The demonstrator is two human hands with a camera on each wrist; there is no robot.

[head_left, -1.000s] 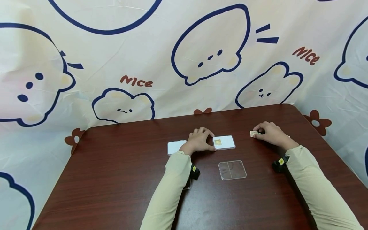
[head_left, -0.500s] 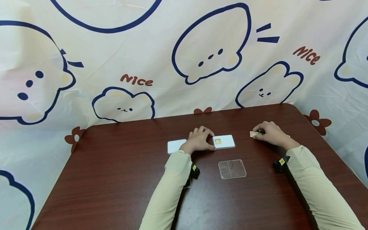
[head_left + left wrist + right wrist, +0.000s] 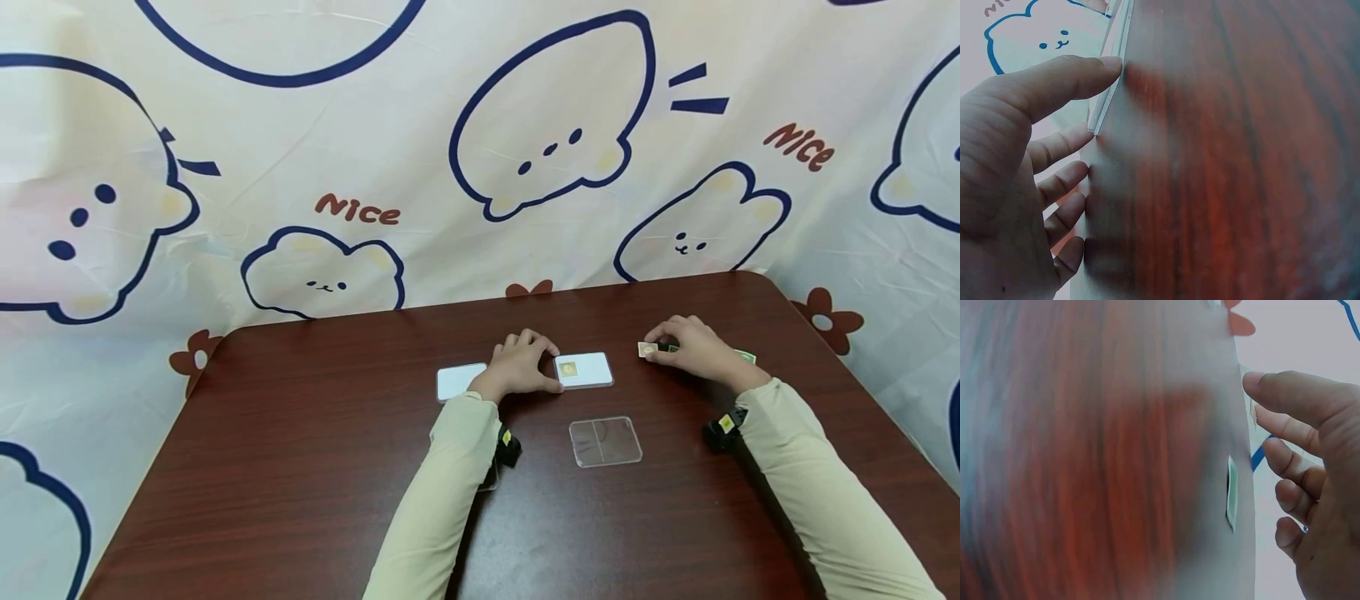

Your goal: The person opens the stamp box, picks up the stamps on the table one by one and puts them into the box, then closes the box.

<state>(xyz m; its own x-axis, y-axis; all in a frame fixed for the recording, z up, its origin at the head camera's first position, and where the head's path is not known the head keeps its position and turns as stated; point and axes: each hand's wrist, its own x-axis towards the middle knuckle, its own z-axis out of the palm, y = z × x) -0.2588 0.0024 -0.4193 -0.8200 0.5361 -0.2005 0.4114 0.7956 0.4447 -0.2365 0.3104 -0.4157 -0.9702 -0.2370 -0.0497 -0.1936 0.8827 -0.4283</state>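
My left hand (image 3: 520,364) grips the left end of a flat clear case (image 3: 596,371) with a white card inside. Its thumb is on the near edge and the index finger at the far corner, as the left wrist view also shows. On the card's left part sits a small yellowish stamp (image 3: 569,369). To the right, my right hand (image 3: 697,350) pinches a small pale stamp (image 3: 647,350) between thumb and index finger, low over the table. A green-edged stamp (image 3: 1232,495) lies on the table by the right hand, partly hidden by it in the head view.
A clear lid (image 3: 606,442) lies nearer on the dark wooden table (image 3: 300,467). Another white-card case (image 3: 460,382) is left of the left hand, partly covered by it. A clear edge (image 3: 489,479) shows beside the left sleeve. A printed cloth (image 3: 480,150) hangs behind.
My right hand has shifted slightly left with the pale stamp, uncovering a green-edged stamp behind it. The left hand has stayed at the case.
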